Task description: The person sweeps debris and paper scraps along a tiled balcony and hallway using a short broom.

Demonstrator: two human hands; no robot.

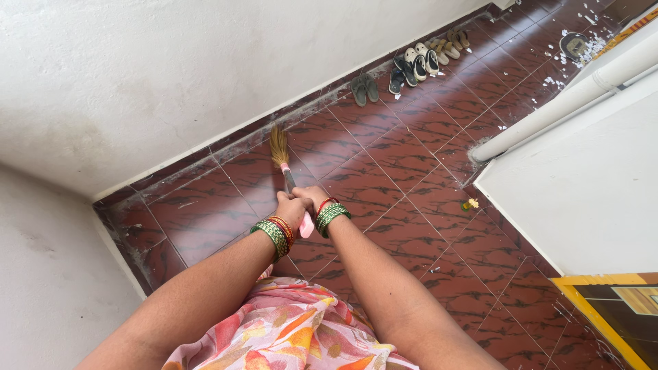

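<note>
two hands on one tool, over a dark red marbled tile floor (404, 171) that runs along a rough white plastered wall (171, 68). several pairs of sandals and slippers (411, 65) line the floor's far edge at the wall's foot, a white pipe (562, 103) lies along the right edge. the straw-bristled broom with a pink handle (282, 161) stands ahead, bristles near the wall edge. left hand (290, 207) and right hand (312, 199) are both clenched round its handle, touching, green and red bangles at the wrists.
</note>
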